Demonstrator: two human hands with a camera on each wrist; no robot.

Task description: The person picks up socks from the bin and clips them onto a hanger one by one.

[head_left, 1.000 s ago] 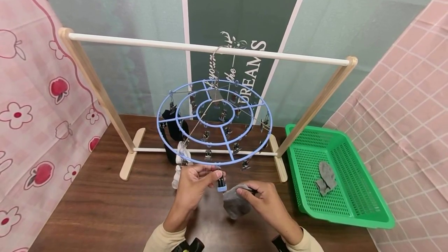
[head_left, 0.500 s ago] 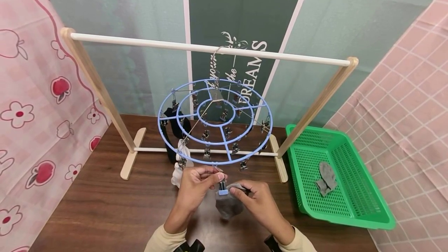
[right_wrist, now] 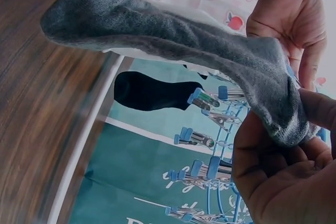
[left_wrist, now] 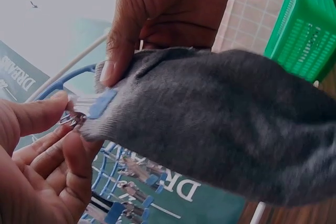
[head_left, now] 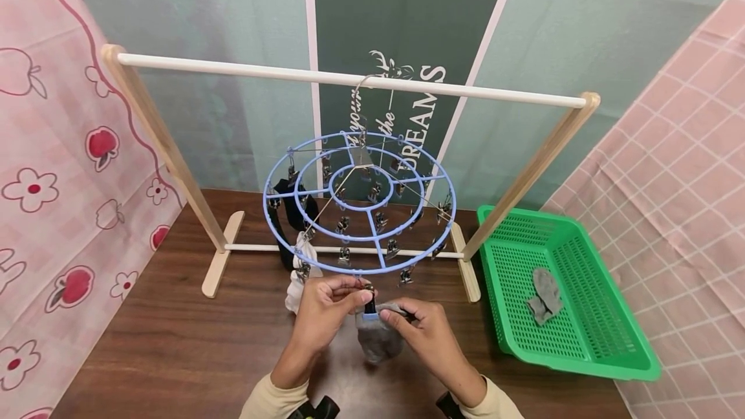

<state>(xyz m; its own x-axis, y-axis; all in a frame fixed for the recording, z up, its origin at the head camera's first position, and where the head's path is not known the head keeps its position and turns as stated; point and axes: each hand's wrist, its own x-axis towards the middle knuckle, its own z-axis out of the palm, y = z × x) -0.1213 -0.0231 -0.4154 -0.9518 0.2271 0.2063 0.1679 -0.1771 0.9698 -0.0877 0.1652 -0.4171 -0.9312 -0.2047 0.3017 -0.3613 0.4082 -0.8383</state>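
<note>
In the head view my left hand pinches a metal clip with blue tips, below the front rim of a blue round clip hanger. My right hand grips a grey sock by its cuff, thumb on top. Seen from the left wrist, the clip's blue tip lies over the ribbed cuff beside the right thumb; whether it clamps the fabric I cannot tell. The right wrist view has the sock stretching away from both hands, its toe at the far end.
Black socks and a white sock hang at the hanger's left. The hanger hooks onto a rack's white top bar. On the right a green basket holds another grey sock. Several loose clips dangle from the rings.
My right hand has brought the grey sock leftward to the clip, and the cuff now meets its blue tip. The left hand has stayed nearly in place, pinching the clip.
</note>
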